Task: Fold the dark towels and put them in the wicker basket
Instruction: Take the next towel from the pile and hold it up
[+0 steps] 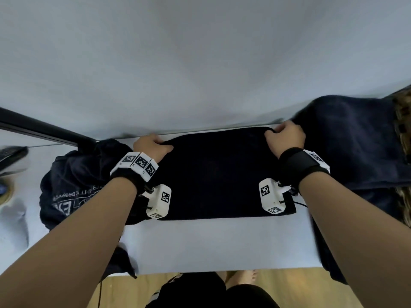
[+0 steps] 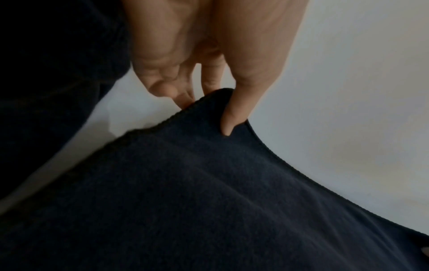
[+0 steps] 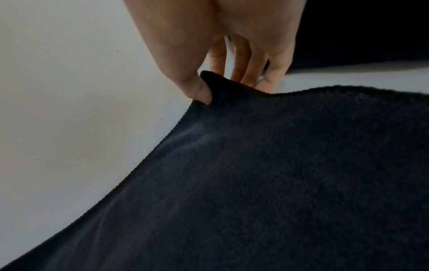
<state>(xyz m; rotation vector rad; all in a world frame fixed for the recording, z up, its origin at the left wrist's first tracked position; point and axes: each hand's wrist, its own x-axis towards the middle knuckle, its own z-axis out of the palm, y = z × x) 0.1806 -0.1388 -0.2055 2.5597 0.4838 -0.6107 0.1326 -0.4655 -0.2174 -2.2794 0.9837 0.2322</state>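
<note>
A dark navy towel [image 1: 218, 174] lies spread on the white table [image 1: 211, 243], its far edge near the wall. My left hand [image 1: 152, 145] pinches its far left corner, thumb on top of the cloth [image 2: 209, 183] and fingers beneath. My right hand [image 1: 285, 136] pinches the far right corner the same way, the towel [image 3: 278, 174] slightly lifted there. More dark towels [image 1: 355, 141] are draped over the wicker basket [image 1: 403, 121] at the right edge.
A crumpled dark garment with white lettering [image 1: 77, 185] lies at the left of the table. A black bar [image 1: 40, 127] runs along the left wall. The grey wall [image 1: 200, 63] stands right behind the table. Wooden floor [image 1: 289, 285] shows below the front edge.
</note>
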